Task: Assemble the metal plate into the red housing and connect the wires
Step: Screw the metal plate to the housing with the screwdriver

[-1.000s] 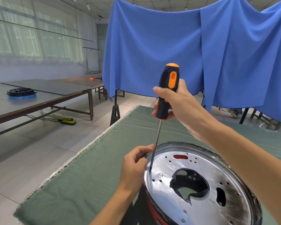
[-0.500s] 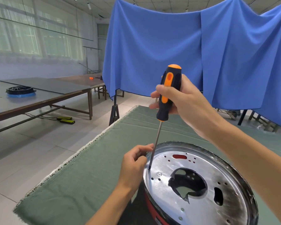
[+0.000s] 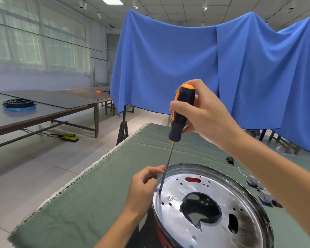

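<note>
A round shiny metal plate (image 3: 217,197) with a large central cut-out sits in the top of the red housing (image 3: 159,233), whose side shows just below the rim. My right hand (image 3: 202,111) grips the black-and-orange handle of a screwdriver (image 3: 179,115). Its thin shaft slants down and its tip rests on the plate's left edge, near a small screw (image 3: 170,198). My left hand (image 3: 143,187) holds the rim at the left, with the thumb and fingers curled beside the shaft.
A green cloth (image 3: 97,194) covers the work table. Small grey parts (image 3: 263,194) and a black connector (image 3: 229,160) lie on it to the right. A blue curtain (image 3: 204,72) hangs behind. A long table (image 3: 43,111) stands at the left.
My right hand has shifted its hold round the screwdriver handle, and the handle has turned with it. The tip stays at the same spot on the plate. My left hand has not moved.
</note>
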Motion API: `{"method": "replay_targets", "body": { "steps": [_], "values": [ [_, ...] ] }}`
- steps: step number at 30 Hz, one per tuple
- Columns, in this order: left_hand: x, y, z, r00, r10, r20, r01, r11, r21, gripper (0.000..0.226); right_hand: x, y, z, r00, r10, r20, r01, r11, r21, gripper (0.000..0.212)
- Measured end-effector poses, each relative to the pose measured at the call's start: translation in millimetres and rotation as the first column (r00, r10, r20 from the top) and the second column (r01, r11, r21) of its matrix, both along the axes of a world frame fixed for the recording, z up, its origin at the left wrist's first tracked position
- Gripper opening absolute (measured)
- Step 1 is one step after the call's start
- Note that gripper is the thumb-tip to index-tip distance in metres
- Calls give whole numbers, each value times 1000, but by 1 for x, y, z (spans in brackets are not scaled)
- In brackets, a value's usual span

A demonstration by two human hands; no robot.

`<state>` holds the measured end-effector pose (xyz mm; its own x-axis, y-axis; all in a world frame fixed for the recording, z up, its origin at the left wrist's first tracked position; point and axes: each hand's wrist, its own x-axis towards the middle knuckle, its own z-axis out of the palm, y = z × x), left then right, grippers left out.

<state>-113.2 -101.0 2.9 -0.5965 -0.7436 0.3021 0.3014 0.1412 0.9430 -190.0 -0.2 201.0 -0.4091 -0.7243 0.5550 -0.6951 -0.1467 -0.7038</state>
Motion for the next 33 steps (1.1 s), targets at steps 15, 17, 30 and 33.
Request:
{"method": "replay_targets", "body": {
  "steps": [15, 17, 30, 33],
  "values": [
    [4, 2, 3, 999, -47, -1, 47, 999, -24, 38, 11, -18, 48, 773, -73, -631, 376, 853, 363, 18],
    [4, 1, 0, 999, -23, 23, 24, 999, -33, 47, 9, -21, 45, 641, -158, -751, 498, 830, 251, 31],
    [2, 2, 1, 999, 15, 45, -16, 1000, 21, 47, 20, -13, 57, 834, -24, -552, 360, 781, 510, 21],
    [1, 1, 1, 998, 27, 54, -29, 999, 30, 46, 19, -5, 63, 850, 29, -526, 331, 748, 576, 15]
  ]
}}
